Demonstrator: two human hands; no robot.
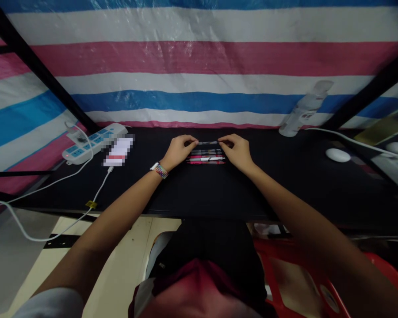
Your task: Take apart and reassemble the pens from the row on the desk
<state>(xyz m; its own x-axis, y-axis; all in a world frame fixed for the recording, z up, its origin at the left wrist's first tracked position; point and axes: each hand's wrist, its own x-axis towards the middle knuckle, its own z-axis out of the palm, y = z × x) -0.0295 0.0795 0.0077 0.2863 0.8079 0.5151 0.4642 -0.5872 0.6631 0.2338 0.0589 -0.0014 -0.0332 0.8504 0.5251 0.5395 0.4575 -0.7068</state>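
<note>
Several pens lie side by side in a stack of rows on the black desk [192,190]. Nearest my body is a red pen [205,162], with a white-and-pink pen [205,158] just beyond it and dark pens [206,152] further back. At the far side is a dark, partly clear pen [208,143]. My left hand [180,149], with a woven band on the wrist, pinches its left end. On its right end, thumb and finger of my right hand [237,151] are closed. The fingertips cover both ends of this pen.
A white power strip [96,143] and a phone [119,151] on a charging cable [99,190] lie at the left. On the right stand a white bottle [305,110] and a white oval object [338,154]. Striped sheeting [185,57] hangs behind the desk; a red chair [275,274] is below.
</note>
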